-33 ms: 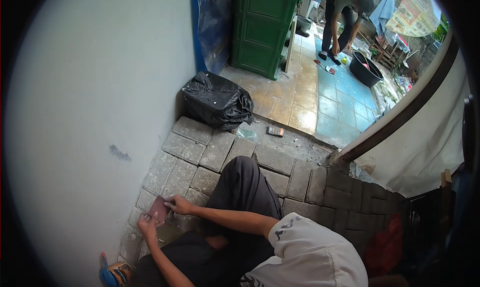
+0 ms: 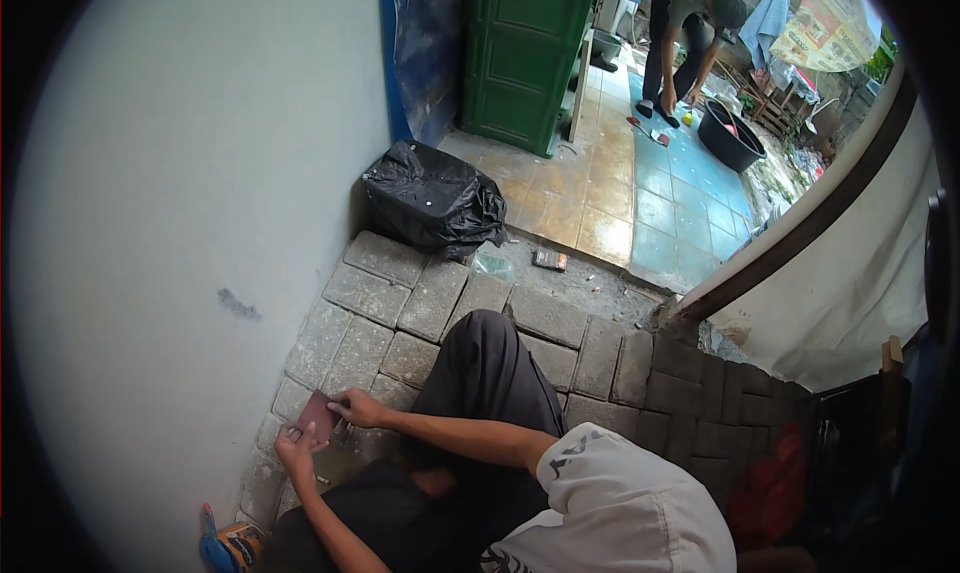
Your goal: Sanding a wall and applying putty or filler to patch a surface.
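A small, flat, reddish-brown rectangular sheet (image 2: 318, 416) is held up between my two hands, near the white wall on the left. My left hand (image 2: 295, 449) pinches its lower left edge. At its upper right edge, the thumb and fingers of my right hand (image 2: 357, 409) are closed on it. I cannot make out what the sheet is made of or whether anything lies behind it. My bent knee (image 2: 488, 348) in dark trousers rises just right of my hands, above grey paving bricks (image 2: 362, 353).
A black plastic bag (image 2: 432, 198) sits by the wall, near a green cabinet (image 2: 522, 63). A small dark pack (image 2: 549, 260) lies beyond my knee. Farther off, another person (image 2: 690, 33) bends over beside a black tub (image 2: 730, 138). An orange-and-blue item (image 2: 235, 547) stands at lower left.
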Tool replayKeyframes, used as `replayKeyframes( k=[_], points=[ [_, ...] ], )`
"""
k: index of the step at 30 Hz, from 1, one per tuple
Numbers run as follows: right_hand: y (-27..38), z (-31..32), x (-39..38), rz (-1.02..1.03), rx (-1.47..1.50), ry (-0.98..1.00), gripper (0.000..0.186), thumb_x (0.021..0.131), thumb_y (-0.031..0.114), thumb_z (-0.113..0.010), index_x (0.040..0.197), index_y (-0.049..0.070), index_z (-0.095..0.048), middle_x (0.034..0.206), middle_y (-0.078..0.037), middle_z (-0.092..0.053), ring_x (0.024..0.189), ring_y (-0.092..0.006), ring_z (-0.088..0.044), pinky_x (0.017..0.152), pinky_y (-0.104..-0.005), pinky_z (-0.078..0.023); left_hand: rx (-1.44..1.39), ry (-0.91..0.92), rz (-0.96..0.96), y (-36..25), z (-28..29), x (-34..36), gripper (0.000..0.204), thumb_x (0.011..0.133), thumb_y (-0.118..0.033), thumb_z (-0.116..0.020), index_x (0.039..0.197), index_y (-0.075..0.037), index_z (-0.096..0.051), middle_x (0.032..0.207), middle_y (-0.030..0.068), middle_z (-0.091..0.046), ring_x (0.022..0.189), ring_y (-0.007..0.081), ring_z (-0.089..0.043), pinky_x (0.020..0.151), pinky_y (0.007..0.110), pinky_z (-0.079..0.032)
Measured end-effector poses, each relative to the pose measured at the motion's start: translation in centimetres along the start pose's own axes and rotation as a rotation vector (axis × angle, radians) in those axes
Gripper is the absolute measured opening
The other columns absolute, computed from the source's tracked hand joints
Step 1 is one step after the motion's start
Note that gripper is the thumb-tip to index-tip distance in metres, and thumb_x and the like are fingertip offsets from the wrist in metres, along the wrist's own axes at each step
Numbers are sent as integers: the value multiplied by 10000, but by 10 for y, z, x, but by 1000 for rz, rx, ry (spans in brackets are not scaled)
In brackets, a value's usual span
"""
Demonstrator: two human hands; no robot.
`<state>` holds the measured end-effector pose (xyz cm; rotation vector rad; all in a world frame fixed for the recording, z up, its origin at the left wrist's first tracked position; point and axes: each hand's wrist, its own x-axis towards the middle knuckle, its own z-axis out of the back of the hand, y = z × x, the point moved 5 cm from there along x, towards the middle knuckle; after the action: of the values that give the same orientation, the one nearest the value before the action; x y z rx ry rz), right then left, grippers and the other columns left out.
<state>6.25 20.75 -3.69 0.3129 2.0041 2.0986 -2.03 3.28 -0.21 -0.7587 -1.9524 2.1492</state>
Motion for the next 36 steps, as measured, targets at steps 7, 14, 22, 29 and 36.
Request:
replayKeyframes(
  k=[7,14,22,29,36],
  points=[
    [-2,1,3,-79,0,7,266,964,184,-582,1059,-49,-667,908,-244,-690,775,-231,-655,744,-397,-501,18,12,5,-8,-5,-2,343,888,-67,-684,1133,86,-500,957,161,-645,680,196,-658,527,330,-605],
    [9,6,-4,-60,6,0,269,968,185,-570,1060,-51,-663,937,-242,-690,801,-247,-656,764,-403,-496,67,15,-5,-9,-8,-5,341,919,-103,-652,1167,84,-510,957,154,-646,686,192,-655,527,329,-601],
    [-3,-11,2,-52,97,57,360,989,309,-566,1064,-25,-679,869,-125,-705,768,-143,-609,721,-349,-498,158,-45,-145,10,21,2,377,886,-166,-717,1083,109,-550,841,122,-634,617,143,-578,505,332,-591],
    [1,-2,9,-165,71,150,402,1006,324,-558,1068,-55,-680,823,-46,-677,742,-90,-569,676,-287,-482,-12,-107,-57,-3,9,3,344,836,-74,-757,1055,115,-571,885,187,-680,592,181,-655,522,327,-612],
    [5,-10,2,-163,126,129,359,1009,280,-565,1128,-45,-660,871,-48,-671,747,-104,-594,683,-282,-498,-22,-97,-48,-10,14,-8,388,847,-124,-757,1150,67,-607,921,157,-700,674,159,-670,534,298,-592]
  ],
)
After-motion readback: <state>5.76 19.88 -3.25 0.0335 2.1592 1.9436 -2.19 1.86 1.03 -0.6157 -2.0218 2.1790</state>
